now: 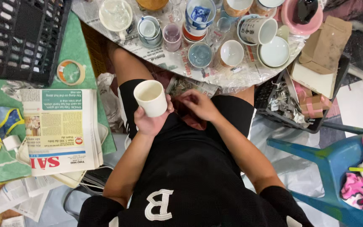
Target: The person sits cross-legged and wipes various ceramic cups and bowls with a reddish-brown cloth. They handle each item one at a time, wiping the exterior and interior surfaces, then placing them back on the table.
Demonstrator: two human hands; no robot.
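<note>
My left hand [150,121] grips a plain cream cup [151,97] from below and holds it upright over my lap. My right hand [198,104] rests just to the right of it, fingers curled down onto a dark reddish cloth [192,120] on my lap, near a crumpled sheet of newspaper [185,86]. I cannot tell whether those fingers pinch anything. Black shorts and a black shirt fill the lower middle of the view.
A newspaper-covered table [164,59] ahead carries several cups, bowls and glasses. A stack of newspapers [61,130] and a tape roll [70,72] lie at left beside a black crate [17,38]. A blue plastic chair [328,164] and cardboard boxes [322,50] stand at right.
</note>
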